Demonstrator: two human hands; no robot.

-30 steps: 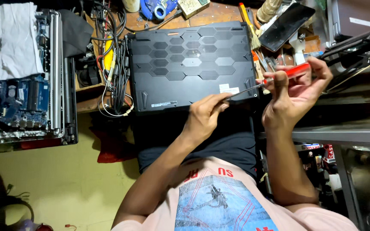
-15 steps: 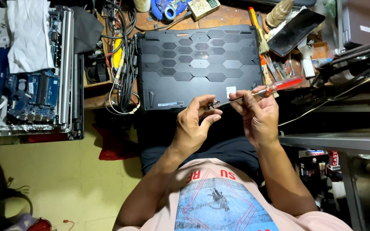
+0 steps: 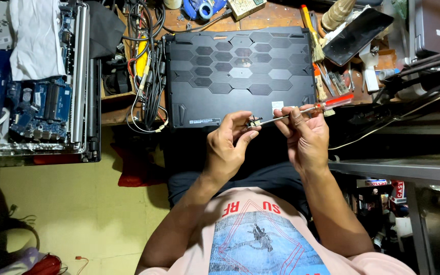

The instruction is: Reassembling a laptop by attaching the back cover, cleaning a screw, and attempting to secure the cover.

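Note:
A black laptop [image 3: 238, 71] lies upside down on the wooden bench, its hexagon-vented underside facing up. My right hand [image 3: 305, 138] grips a screwdriver [image 3: 311, 108] with a red and clear handle, its shaft pointing left. My left hand [image 3: 226, 146] pinches a small metal part [image 3: 253, 122] right at the screwdriver's tip. Both hands hover just in front of the laptop's near edge, above my lap.
An opened device with a blue circuit board [image 3: 31, 102] and a white cloth [image 3: 36, 35] sits at the left. A bundle of cables [image 3: 148, 71] hangs beside the laptop. Brushes, tools and a dark phone [image 3: 355, 35] crowd the right. A metal shelf [image 3: 398, 168] juts out at right.
My right hand has moved left and down with the screwdriver, from beside the tool pile to in front of the laptop's edge. My left hand now meets the tip with the small part.

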